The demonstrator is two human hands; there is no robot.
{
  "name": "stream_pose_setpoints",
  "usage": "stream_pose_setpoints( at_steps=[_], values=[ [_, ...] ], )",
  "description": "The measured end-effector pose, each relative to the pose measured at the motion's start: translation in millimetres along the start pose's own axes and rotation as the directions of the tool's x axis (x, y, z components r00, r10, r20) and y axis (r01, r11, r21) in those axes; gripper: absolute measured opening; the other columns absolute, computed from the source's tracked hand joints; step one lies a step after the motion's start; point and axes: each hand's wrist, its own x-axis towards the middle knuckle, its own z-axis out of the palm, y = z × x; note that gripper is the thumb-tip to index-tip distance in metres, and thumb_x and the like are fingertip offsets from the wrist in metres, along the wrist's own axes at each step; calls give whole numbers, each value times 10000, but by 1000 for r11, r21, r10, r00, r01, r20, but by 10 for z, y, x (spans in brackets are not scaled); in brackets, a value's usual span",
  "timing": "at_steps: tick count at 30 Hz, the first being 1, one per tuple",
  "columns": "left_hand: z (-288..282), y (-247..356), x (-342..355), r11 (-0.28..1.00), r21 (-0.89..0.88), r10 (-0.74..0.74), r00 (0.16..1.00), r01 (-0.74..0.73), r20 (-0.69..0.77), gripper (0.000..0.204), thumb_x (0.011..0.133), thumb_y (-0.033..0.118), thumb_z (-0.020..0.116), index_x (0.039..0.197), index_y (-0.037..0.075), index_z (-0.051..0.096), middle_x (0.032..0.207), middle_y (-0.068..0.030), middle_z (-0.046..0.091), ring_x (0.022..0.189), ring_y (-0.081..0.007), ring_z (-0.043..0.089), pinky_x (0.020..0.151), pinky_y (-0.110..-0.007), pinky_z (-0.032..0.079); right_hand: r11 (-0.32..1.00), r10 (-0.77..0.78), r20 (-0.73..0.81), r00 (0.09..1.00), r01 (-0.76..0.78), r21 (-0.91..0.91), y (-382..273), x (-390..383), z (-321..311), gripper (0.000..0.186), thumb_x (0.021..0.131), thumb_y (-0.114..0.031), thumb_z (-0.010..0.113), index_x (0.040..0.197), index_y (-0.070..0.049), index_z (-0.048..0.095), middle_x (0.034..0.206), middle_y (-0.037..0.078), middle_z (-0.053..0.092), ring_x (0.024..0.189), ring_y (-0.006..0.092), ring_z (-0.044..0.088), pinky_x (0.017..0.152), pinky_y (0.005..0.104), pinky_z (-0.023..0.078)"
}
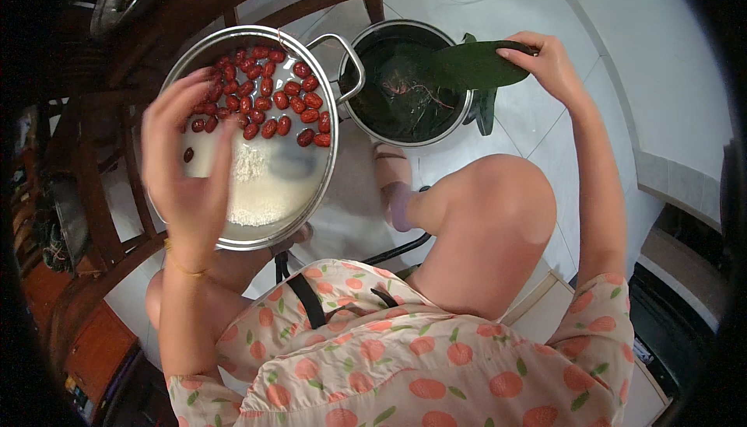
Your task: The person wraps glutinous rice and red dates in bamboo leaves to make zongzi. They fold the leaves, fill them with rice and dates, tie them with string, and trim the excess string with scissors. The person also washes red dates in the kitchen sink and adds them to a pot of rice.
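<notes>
My right hand (545,65) pinches the stem end of a broad dark green leaf (482,65) between thumb and fingers. The leaf reaches over the right rim of a metal pot (407,142), where more dark leaves and some thin brown strands lie in liquid. At the left, my left hand (183,143) hovers over a wide steel pot (333,169), blurred by motion. Its thumb and fingers are spread, with nothing visible between them. Red dates (268,85) fill the far part of this pot, and white rice (268,190) with cloudy water lies in the near part.
Dark wooden chairs (323,3) stand beyond and left of the wide pot. A side handle (354,61) of that pot juts toward the leaf pot. Leaf ends (485,112) hang outside the leaf pot's right rim. My bent knee (498,194) rises close in front of it.
</notes>
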Motion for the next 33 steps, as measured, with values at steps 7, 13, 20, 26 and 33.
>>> stream_pose_setpoints(
  at_steps=[7, 13, 20, 26, 33],
  values=[
    [1404, 640, 474, 903, -423, 143, 980, -73, 137, 553, 770, 115, 761, 1284, 32, 573, 1235, -150, 624, 1126, -330, 587, 959, -386, 466, 923, -374, 52, 926, 377, -81, -664, -118, -296, 137, 847, -118, 711, 916, 0, 709, 830, 18, 595, 757, 119, 546, 649, 269, 438],
    [1982, 567, 844, 606, -653, -10, 825, 454, 564, 333, 932, 159, 628, 1220, -7, 616, 994, -64, 696, 878, -133, 613, 825, -299, 499, 842, -540, -110, 835, 538, -51, -1028, -337, -422, 261, 818, -113, 738, 1056, -16, 692, 930, 33, 643, 858, 160, 595, 803, 286, 481],
    [1540, 429, 932, 134, -794, -296, 789, 593, 539, 258, 985, 123, 561, 1215, 21, 619, 1211, -35, 648, 1106, -153, 595, 960, -309, 450, 761, -33, -540, 841, 371, 532, 155, -290, 710, 388, 861, -106, 709, 1233, -31, 623, 1053, 91, 656, 940, 147, 626, 888, 293, 493],
    [1363, 317, 989, -56, -881, -244, 849, 471, 469, 348, 992, 104, 535, 1332, 35, 514, 1378, -103, 535, 1268, -297, 503, 1092, -532, 380, 943, 196, -400, 895, -61, 327, 520, -280, 2012, 382, 867, -95, 689, 1237, -42, 613, 1277, 172, 608, 1196, 280, 593, 1014, 393, 457],
    [1355, 487, 896, -106, -863, -189, 842, 494, 505, 319, 986, 108, 547, 1295, 27, 553, 1306, -49, 584, 1219, -212, 533, 1054, -386, 400, 803, -197, -715, 670, 529, 275, -461, -133, 913, 231, 871, -107, 715, 1096, -56, 719, 1003, 44, 664, 899, 121, 609, 864, 257, 474]
  ],
)
